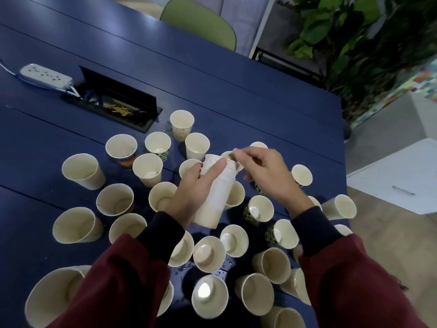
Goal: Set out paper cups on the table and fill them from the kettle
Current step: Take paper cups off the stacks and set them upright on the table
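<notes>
Head camera. A: Which way does the task's thing lie from the hands?

B: It is in them. The left hand (pixel 196 188) is wrapped round the middle of a nested stack of white paper cups (pixel 212 202), held above the dark blue worktop (pixel 212 79). The stack's long axis is tilted. Its closed end points back toward the person and its rim end points away, slightly to the right.

A: And the other hand?

B: The right hand (pixel 264 174) is just beyond and to the right. Its thumb and forefinger meet at the far rim, and they appear to pinch the top cup. I judge that hand the nearer one for drawing a cup off along the axis.

A: Counts?

B: One stack. There are roughly thirty loose cream paper cups (pixel 209 295), standing mouth-up under the sleeves, on both sides of the hands and just beyond them. The arms hide a few, so I can't give an exact number. Some show a bright glint inside, and I can't tell whether it is water.

A: The kettle?

B: It isn't in view. Further out, to the left of the hands, lie one open black cable tray (pixel 118 105) and one white power strip (pixel 45 75). One green chair (pixel 201 20) stands past the far edge.
</notes>
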